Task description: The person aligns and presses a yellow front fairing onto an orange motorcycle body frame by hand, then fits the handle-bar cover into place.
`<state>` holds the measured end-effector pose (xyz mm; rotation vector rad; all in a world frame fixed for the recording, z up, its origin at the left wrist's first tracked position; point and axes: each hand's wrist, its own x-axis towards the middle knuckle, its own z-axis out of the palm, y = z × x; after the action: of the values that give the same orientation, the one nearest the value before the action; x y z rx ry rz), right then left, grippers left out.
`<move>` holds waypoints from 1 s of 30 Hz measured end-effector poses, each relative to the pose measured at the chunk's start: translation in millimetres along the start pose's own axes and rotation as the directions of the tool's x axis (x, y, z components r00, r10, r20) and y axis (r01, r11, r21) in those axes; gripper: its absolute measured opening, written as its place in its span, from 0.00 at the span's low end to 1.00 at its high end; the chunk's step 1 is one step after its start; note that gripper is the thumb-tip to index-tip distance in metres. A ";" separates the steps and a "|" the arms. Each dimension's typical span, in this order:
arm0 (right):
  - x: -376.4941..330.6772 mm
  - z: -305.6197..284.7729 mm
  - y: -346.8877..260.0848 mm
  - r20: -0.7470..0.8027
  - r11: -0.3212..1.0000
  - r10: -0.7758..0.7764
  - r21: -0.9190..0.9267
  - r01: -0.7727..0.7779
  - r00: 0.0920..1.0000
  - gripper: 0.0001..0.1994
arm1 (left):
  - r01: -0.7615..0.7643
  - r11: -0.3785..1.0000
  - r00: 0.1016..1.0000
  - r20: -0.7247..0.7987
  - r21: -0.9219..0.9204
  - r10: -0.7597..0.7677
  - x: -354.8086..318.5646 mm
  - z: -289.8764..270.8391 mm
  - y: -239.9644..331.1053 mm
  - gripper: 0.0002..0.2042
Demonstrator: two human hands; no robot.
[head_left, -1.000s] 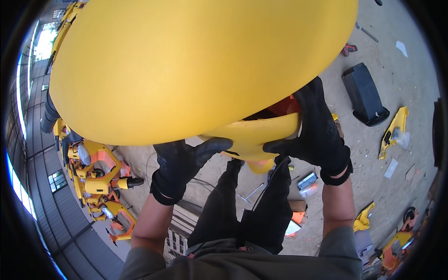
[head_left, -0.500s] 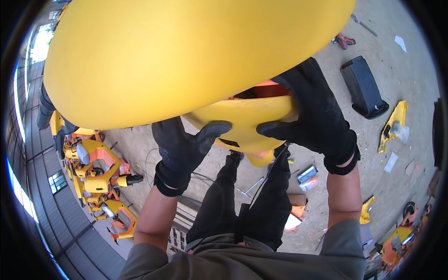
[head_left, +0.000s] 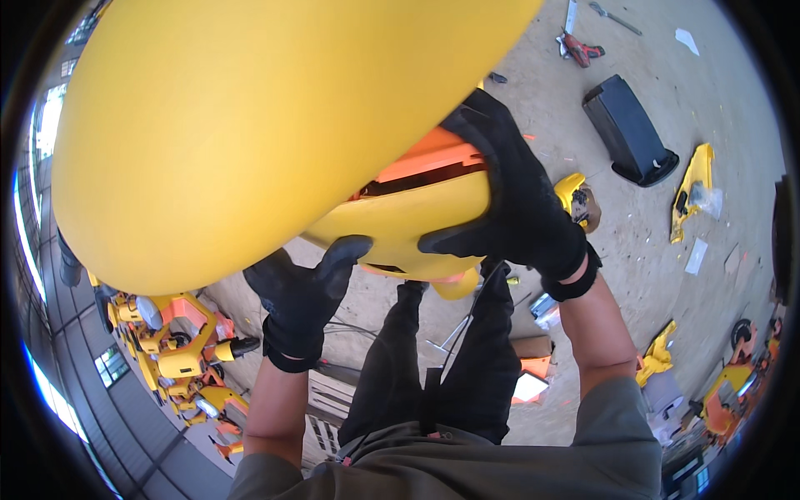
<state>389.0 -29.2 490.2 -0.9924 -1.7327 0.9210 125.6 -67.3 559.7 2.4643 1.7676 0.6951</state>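
A large, smooth yellow panel (head_left: 242, 142) fills the upper left, close to me and tilted. Below its edge sits a smaller curved yellow shell (head_left: 408, 221) with a dark slot. Through the gap between them an orange part (head_left: 429, 158) shows. My left hand (head_left: 304, 287), in a black glove, grips at the shell's left end, thumb toward its face; its fingertips are hidden beneath the large panel. My black-gloved right hand (head_left: 517, 196) wraps round the shell's right end, thumb lying along the front and fingers reaching up beside the orange part.
On the concrete floor at right lie a black box-shaped part (head_left: 625, 133), a red-handled tool (head_left: 582, 52), a wrench (head_left: 615, 18) and a yellow bracket (head_left: 693, 192). Yellow-and-orange scooters (head_left: 179, 358) stand at left. A slatted pallet (head_left: 329, 400) is beside my legs.
The large panel has tilted down to the left, and the gap at its right has widened, showing more orange. Both hands keep their grip and have shifted left in view.
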 end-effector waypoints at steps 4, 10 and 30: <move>2.8 1.8 0.5 -0.074 0.995 -0.101 -0.016 0.101 0.992 0.53 | -0.028 0.999 1.000 0.009 0.028 0.028 2.6 -2.5 -0.8 0.51; 4.3 1.8 -2.4 -0.071 0.995 -0.102 -0.007 0.102 0.992 0.50 | 0.023 0.999 0.999 0.039 -0.027 -0.022 0.9 -9.9 2.0 0.50; -11.2 16.4 3.1 -0.264 0.984 0.025 0.179 0.024 0.964 0.55 | -0.609 0.771 0.720 0.537 0.186 0.439 80.3 5.3 78.6 0.41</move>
<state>377.3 -40.7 478.6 -0.9492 -1.3994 0.8852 218.1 -21.2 603.8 3.0640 1.0588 -0.2690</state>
